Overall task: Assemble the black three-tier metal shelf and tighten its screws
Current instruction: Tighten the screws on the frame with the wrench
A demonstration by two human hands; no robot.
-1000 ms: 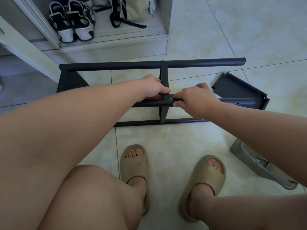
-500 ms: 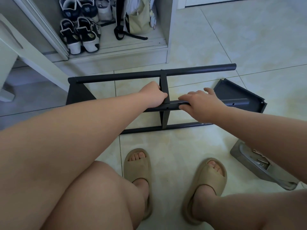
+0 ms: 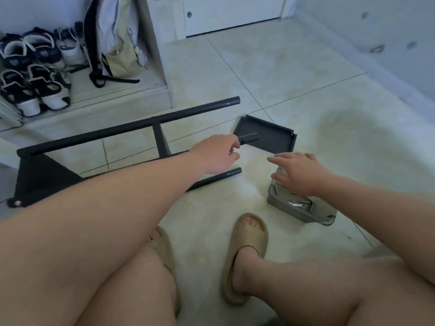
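Note:
The black shelf frame [image 3: 122, 128] lies on its side on the tiled floor, with a triangular tier [image 3: 40, 177] at its left end and a middle tier [image 3: 160, 142]. My left hand [image 3: 216, 156] grips the raised pole [image 3: 249, 138], whose blurred end sticks out past my fingers. A loose black tier tray [image 3: 273, 140] lies on the floor just behind that pole end. My right hand [image 3: 299, 172] hovers with fingers spread over a grey parts tray [image 3: 282, 207] that holds small metal hardware [image 3: 297, 204]. It holds nothing.
My sandalled feet [image 3: 247, 252] rest on the floor in front of the frame. A low step at the back left carries several shoes [image 3: 35, 74] and a bag [image 3: 117, 43]. A white door [image 3: 230, 12] stands at the back.
My right hand has let go of the pole and moved right, over the grey parts tray. My left hand still holds the pole. The view has swung right.

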